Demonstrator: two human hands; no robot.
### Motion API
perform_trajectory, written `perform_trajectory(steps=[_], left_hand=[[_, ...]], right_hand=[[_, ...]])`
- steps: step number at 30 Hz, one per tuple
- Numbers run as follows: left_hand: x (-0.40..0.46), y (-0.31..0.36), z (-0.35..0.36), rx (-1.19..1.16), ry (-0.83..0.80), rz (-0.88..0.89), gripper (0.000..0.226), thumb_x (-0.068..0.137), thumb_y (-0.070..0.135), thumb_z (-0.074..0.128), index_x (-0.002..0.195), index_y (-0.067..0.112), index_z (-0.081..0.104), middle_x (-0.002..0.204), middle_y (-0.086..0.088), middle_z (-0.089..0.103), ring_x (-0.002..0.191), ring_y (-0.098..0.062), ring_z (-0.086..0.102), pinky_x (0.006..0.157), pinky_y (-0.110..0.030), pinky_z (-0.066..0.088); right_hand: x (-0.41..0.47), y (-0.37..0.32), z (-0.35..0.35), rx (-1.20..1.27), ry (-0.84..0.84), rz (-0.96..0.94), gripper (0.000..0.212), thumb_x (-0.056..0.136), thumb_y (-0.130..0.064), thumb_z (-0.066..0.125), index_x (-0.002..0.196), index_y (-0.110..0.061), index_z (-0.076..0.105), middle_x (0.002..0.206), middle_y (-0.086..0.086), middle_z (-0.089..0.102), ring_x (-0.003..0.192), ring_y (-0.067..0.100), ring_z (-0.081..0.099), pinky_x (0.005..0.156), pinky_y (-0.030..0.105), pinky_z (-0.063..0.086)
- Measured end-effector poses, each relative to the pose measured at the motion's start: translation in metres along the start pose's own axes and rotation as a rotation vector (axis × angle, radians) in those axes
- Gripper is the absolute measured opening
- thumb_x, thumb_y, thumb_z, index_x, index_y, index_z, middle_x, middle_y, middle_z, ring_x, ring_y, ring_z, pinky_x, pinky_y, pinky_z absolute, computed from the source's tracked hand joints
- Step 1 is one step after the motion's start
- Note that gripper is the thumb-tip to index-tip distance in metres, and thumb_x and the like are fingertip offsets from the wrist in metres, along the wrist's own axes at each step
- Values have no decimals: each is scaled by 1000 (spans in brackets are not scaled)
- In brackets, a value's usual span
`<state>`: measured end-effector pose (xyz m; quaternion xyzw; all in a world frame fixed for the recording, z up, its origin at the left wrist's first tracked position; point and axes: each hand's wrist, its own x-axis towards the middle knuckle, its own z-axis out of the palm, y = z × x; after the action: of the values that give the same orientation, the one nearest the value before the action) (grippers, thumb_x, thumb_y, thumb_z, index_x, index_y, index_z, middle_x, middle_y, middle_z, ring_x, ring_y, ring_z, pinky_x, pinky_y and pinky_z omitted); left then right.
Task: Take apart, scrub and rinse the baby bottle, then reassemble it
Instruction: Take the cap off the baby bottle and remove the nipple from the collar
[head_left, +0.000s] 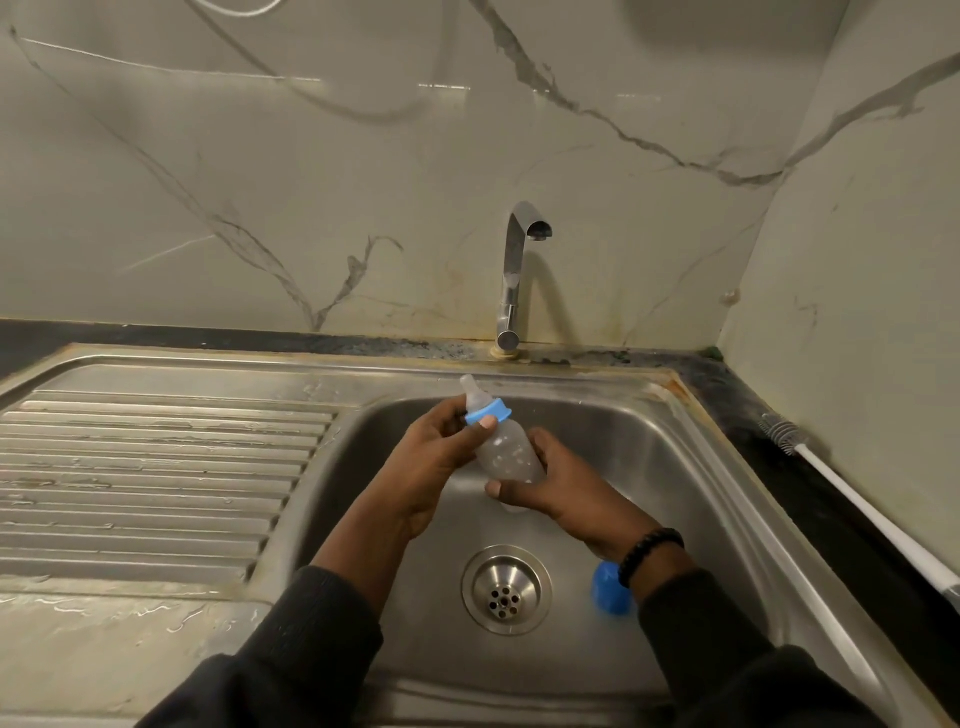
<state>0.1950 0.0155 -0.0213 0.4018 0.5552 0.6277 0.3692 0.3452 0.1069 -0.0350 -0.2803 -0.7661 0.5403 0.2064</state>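
Baby bottle held in both hands over the sink basin, collar and teat fitted.

The baby bottle (503, 446) is tilted, its teat (471, 391) pointing to about 11 o'clock and its base to 5 o'clock. The left hand (435, 457) pinches the blue collar (488, 410), thumb on its near edge. The right hand (558, 486) grasps the bottle's lower body, thumb under the base. A blue cap (608, 595) lies on the basin floor at 3 o'clock of the drain (506, 590). A bottle brush (857, 499) rests on the dark counter at 3 o'clock of the sink (701, 467). The tap (514, 275) stands at 12 o'clock.
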Motion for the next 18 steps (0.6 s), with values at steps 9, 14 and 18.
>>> perform_trajectory(steps=[9,14,18], left_hand=[[-1,0,5,-100,83,-94,47,87,45,63,126,18,56,117,-10,65,105,-23,66,96,-38,53],[-1,2,4,-297,28,-106,29,102,29,42,117,13,61,112,-12,68,100,-23,66,90,-35,52],[0,-2,2,-167,61,-82,36,102,37,45,124,14,61,119,-10,68,107,-23,67,91,-33,54]], right_hand=[[0,-5,2,41,-79,-4,50,76,-30,81,116,-31,51,113,-3,60,98,14,63,79,26,56],[0,-3,-3,15,-52,1,48,77,-30,81,115,-33,53,109,-6,63,95,11,63,82,27,57],[0,-3,-5,50,-98,25,51,78,-37,78,120,-28,52,113,0,63,100,17,64,82,28,57]])
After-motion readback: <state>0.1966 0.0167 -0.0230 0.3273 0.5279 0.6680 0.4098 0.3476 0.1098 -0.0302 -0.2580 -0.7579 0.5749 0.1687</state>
